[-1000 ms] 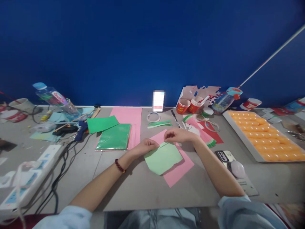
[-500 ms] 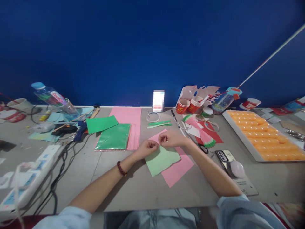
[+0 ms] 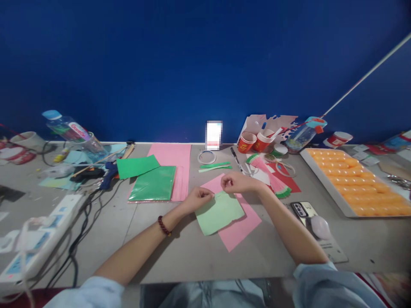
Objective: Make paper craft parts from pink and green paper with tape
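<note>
Pale-green paper [image 3: 221,214] is pinched in left grip [image 3: 197,199]; right grip [image 3: 238,182], contents indeterminable, has shifted rightward, edge work apparently unfinished.

The left of the grey tabletop [image 3: 160,256] is being taken up by a white power strip [image 3: 41,241]. Near the middle, a pink sheet [image 3: 239,235] is being partly covered by a pale green sheet [image 3: 220,214]; behind them, green paper strips [image 3: 215,166] and a white ring [image 3: 199,158] are being supported. The right is being occupied by a smartphone [image 3: 302,209] and a white tray [image 3: 326,185] of round orange pieces [image 3: 362,184].
</note>
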The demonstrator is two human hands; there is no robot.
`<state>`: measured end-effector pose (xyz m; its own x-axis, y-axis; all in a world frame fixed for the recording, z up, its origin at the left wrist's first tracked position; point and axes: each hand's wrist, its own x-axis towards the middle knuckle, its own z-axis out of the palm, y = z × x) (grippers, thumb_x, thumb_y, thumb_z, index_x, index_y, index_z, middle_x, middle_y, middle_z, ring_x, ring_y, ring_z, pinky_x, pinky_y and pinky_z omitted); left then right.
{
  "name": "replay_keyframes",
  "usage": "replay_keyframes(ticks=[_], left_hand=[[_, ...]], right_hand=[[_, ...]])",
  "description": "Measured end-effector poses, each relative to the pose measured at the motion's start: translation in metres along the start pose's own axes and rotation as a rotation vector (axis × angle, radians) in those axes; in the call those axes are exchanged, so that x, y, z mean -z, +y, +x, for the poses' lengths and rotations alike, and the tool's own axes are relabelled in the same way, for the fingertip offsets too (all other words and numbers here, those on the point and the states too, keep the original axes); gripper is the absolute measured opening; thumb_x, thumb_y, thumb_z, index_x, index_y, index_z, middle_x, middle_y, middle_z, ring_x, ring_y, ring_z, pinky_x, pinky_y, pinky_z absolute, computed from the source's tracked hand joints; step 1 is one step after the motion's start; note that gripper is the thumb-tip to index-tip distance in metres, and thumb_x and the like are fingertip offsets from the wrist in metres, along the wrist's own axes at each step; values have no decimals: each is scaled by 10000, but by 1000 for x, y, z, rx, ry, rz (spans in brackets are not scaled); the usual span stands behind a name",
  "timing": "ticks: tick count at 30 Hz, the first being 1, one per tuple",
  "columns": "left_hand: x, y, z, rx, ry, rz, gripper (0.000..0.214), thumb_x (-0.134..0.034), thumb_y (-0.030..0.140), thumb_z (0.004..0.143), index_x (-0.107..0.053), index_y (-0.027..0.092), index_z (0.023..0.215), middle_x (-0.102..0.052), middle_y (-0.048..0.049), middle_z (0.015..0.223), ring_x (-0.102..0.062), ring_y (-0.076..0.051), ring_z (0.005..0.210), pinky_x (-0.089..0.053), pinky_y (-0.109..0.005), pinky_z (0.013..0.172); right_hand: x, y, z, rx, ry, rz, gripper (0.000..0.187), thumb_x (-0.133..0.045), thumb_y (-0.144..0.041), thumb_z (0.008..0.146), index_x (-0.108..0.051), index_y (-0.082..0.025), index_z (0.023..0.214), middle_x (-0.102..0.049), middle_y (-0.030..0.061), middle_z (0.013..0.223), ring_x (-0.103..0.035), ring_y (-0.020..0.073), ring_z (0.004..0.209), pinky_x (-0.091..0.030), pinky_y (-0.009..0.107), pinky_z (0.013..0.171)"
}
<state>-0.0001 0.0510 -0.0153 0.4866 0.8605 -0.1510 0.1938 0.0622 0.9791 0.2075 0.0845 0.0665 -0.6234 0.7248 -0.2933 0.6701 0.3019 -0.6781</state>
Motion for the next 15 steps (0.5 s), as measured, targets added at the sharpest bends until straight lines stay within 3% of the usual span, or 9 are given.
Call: replay_keyframes(ticks=[7,11,15], left_hand=[[1,2,1,14,18,-51,264,-611,354,703,-679,103,659,-578,-16,597,-458,-104,550,-323,-224,524],[2,-1,3,6,19,-40,281,-601,362,713,-651,104,613,-542,-4,564,-435,-97,535,-309,-222,511],[1,-3,3,-27,10,-4,298,-605,382,726,-645,107,619,-517,4,540,-417,-96,523,-294,-220,490]], right_hand=[[14,19,-7,-24,8,-7,81,-495,-201,656,-573,-185,671,-588,-13,654,-519,129,606,-355,232,540],[20,23,-11,-60,112,-42,99,-490,-205,679,-585,-183,697,-605,-5,690,-530,136,633,-375,243,575],[13,14,-6,47,204,-16,107,-507,-214,718,-603,-193,761,-642,10,813,-563,147,735,-414,251,665]])
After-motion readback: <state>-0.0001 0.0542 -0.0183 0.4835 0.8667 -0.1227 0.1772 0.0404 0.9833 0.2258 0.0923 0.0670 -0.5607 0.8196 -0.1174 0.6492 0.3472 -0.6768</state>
